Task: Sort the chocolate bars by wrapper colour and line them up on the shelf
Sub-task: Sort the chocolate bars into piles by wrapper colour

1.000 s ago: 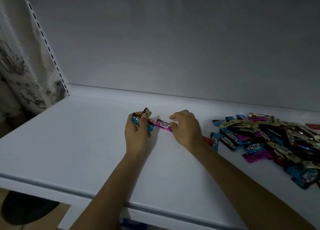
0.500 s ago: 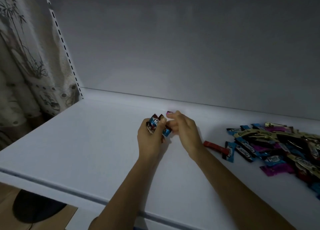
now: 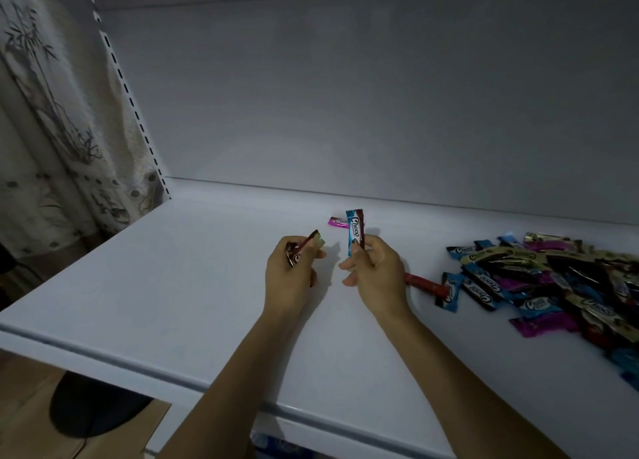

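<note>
My right hand (image 3: pixel 375 272) pinches a blue chocolate bar (image 3: pixel 355 232) and holds it upright above the white shelf (image 3: pixel 173 285). My left hand (image 3: pixel 290 273) grips a small bunch of bars (image 3: pixel 306 247), with a dark red and a gold wrapper end sticking out. A pink bar (image 3: pixel 338 222) lies flat on the shelf near the back wall, just behind the blue one. A red bar (image 3: pixel 425 283) lies on the shelf beside my right wrist. A mixed pile of bars (image 3: pixel 553 282) in blue, pink, gold and dark wrappers covers the shelf at the right.
The shelf's back panel (image 3: pixel 345 113) rises behind the bars. A slotted upright (image 3: pixel 135 113) marks the shelf's left end, with a patterned curtain (image 3: pixel 52 130) beyond it. The shelf's front edge (image 3: pixel 138 365) runs below my forearms.
The pink bar that my right hand held now lies on the shelf near the back. My right hand has taken the blue bar from my left hand's bunch and the hands have parted.
</note>
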